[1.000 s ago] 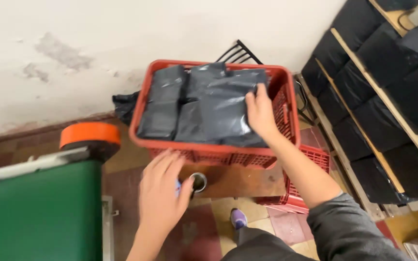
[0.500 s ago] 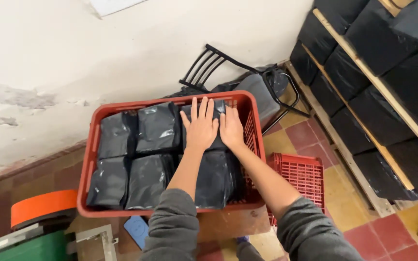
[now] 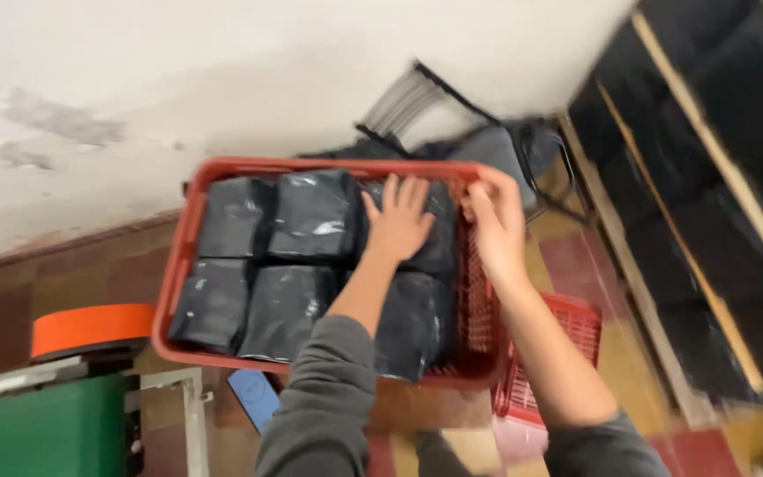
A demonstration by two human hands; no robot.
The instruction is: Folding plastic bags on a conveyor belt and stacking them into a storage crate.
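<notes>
The left hand (image 3: 396, 221) lies flat with fingers spread on a black plastic parcel (image 3: 426, 231) in the back row of the red plastic crate (image 3: 178, 256). It holds nothing; it only presses down. The right hand (image 3: 494, 225) is at the crate's far right corner, fingers curled over the rim area, though the blur hides whether they actually grip it.

The crate sits on a low brown surface in front of the person, near the white wall (image 3: 222, 79), with a second red crate (image 3: 567, 353) lower down on the tiled floor just to its right. Its long axis runs left to right across the view, tilted a little — the left end sits lower in the picture. The parcels lie in two rows along that axis, their flat faces up.

To settle the parcels well, I judge that an even, flat palm works best, so that the glossy bags bed down without sliding over one another, while the other hand steadies the rim against tipping.

A green machine (image 3: 37, 433) with an orange roll (image 3: 90, 327) stands at the lower left.
</notes>
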